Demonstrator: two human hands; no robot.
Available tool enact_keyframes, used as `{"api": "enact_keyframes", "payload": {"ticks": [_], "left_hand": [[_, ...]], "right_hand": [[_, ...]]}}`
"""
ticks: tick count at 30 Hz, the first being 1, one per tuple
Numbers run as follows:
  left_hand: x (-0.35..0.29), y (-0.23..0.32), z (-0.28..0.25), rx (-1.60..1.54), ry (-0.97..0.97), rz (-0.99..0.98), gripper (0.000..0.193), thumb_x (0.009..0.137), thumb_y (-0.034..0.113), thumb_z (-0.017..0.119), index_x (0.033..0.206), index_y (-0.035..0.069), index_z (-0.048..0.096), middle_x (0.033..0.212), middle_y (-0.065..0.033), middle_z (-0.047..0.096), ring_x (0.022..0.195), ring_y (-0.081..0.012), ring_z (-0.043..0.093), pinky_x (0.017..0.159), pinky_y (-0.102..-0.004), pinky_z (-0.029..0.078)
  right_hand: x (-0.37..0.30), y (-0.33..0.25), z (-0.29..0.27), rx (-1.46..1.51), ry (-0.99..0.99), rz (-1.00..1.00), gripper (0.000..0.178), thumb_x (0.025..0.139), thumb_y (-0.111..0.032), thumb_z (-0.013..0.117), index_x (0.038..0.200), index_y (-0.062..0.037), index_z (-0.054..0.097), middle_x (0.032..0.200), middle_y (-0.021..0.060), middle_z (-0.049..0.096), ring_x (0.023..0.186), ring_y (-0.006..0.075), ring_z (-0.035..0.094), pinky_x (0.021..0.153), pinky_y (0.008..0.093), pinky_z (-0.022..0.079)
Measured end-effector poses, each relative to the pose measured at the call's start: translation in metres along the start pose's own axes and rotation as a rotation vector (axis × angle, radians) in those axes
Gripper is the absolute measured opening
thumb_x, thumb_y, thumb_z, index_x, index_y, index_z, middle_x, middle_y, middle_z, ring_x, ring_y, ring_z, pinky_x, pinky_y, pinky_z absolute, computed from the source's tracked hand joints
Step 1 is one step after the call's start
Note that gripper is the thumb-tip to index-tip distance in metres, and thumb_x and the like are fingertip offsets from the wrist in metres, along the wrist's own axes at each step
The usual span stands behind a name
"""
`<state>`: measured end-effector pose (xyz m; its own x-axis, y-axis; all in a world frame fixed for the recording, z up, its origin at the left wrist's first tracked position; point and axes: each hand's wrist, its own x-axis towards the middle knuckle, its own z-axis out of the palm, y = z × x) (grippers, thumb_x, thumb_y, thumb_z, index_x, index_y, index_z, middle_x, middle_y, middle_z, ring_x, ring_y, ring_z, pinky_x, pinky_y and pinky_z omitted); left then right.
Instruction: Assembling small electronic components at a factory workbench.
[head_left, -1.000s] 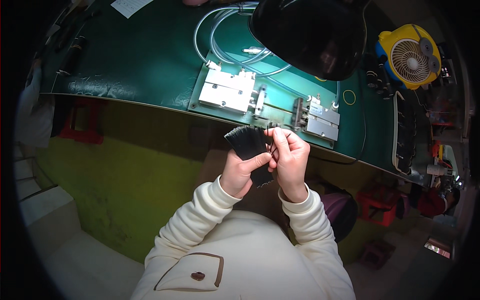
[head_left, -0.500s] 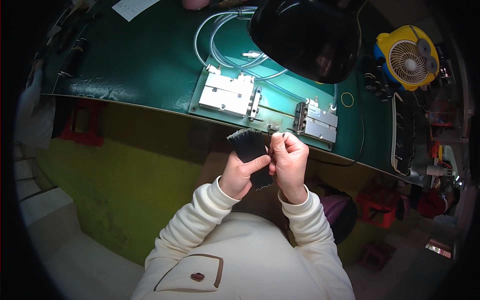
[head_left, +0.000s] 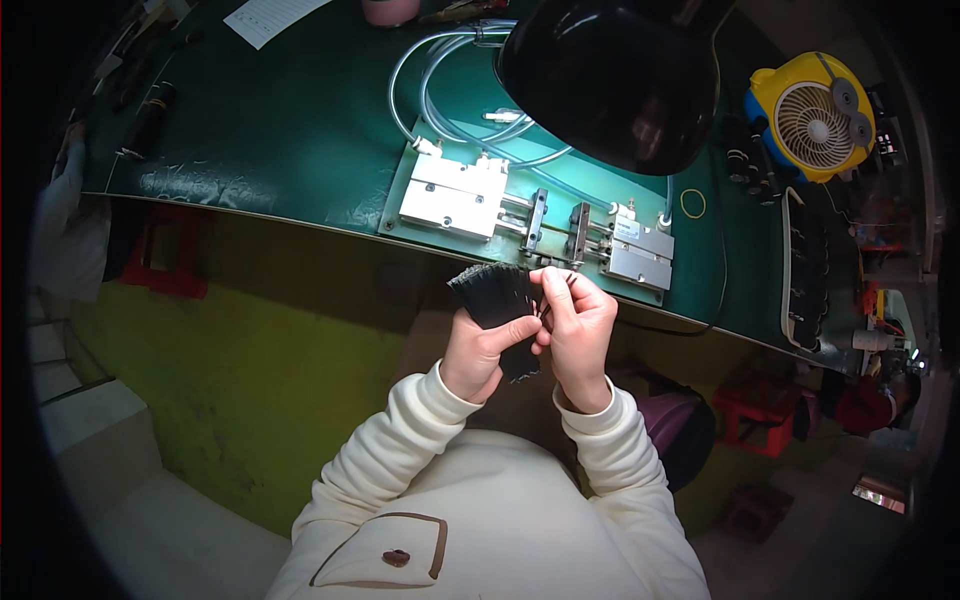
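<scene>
A bundle of thin black strips (head_left: 490, 295), fanned at its upper end, is gripped in my left hand (head_left: 472, 355), thumb across it. Close beside it, my right hand (head_left: 582, 335) pinches a thin dark piece between thumb and forefinger, perhaps one strip; the fingers hide most of it. Just beyond my hands, at the table edge, stand two silver pneumatic slide cylinders, a left one (head_left: 452, 197) and a right one (head_left: 640, 252), on a green plate. Their dark end blocks, the left (head_left: 534, 220) and the right (head_left: 578, 234), face each other across a narrow gap.
A black lamp shade (head_left: 610, 85) hangs over the green table (head_left: 270, 130). Clear air hoses (head_left: 425, 85) loop behind the cylinders. To the right are a yellow fan (head_left: 815, 125), a rubber band (head_left: 693, 204) and a long tray (head_left: 792, 270) of dark pieces. A red stool (head_left: 755, 410) stands below.
Both cylinders' end blocks have slid inward, narrowing the gap between them. The bundle's fanned top has shifted slightly left, and my right fingertips have moved a little.
</scene>
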<state>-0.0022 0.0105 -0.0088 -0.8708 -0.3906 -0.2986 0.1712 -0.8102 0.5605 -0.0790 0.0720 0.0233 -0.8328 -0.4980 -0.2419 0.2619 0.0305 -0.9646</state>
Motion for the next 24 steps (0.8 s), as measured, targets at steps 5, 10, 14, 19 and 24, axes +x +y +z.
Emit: {"api": "enact_keyframes", "payload": {"ticks": [5,10,14,19,24], "left_hand": [[0.003,-0.001,-0.002,0.017,-0.025,-0.003,0.011,0.074,0.003,0.058,0.083,0.002,0.05,0.07,-0.0055,0.054,0.059,-0.0132,0.053,0.055,-0.0231,0.044],[0.006,-0.007,-0.011,0.013,-0.096,-0.005,0.013,0.076,0.003,0.057,0.088,0.001,0.052,0.072,-0.0054,0.055,0.062,-0.0126,0.054,0.057,-0.0232,0.045],[0.006,-0.005,-0.011,-0.015,-0.114,-0.03,0.015,0.076,0.002,0.056,0.091,0.001,0.052,0.073,-0.0053,0.056,0.064,-0.0125,0.055,0.058,-0.0236,0.045],[0.0,0.005,-0.001,0.023,-0.078,-0.046,0.01,0.076,0.007,0.057,0.083,0.002,0.052,0.069,-0.005,0.054,0.061,-0.0122,0.052,0.057,-0.0233,0.043],[-0.004,0.009,-0.002,0.028,-0.05,-0.072,0.01,0.077,0.008,0.057,0.084,0.003,0.052,0.069,-0.0049,0.054,0.06,-0.0121,0.052,0.057,-0.0234,0.043]], "right_hand": [[0.001,-0.001,-0.001,0.025,-0.017,0.01,0.019,0.083,-0.015,0.052,0.077,0.0024,0.059,0.052,0.0005,0.05,0.035,0.0021,0.038,0.031,0.0169,0.03],[0.003,0.001,0.0,-0.009,-0.004,-0.001,0.02,0.084,-0.015,0.049,0.074,0.0013,0.057,0.046,-0.0021,0.043,0.032,0.0019,0.034,0.029,0.017,0.028],[0.004,0.003,-0.004,-0.041,-0.009,-0.008,0.021,0.083,-0.016,0.05,0.072,0.0012,0.057,0.047,-0.0016,0.044,0.032,0.0021,0.034,0.029,0.017,0.028],[0.0,-0.002,-0.004,0.003,-0.087,-0.021,0.018,0.082,-0.013,0.054,0.076,0.0028,0.058,0.052,0.0006,0.051,0.036,0.002,0.039,0.031,0.0167,0.029],[-0.003,-0.004,-0.003,-0.031,-0.124,-0.048,0.016,0.082,-0.012,0.053,0.081,0.0025,0.059,0.054,0.0003,0.052,0.037,0.0018,0.04,0.032,0.0166,0.032]]}}
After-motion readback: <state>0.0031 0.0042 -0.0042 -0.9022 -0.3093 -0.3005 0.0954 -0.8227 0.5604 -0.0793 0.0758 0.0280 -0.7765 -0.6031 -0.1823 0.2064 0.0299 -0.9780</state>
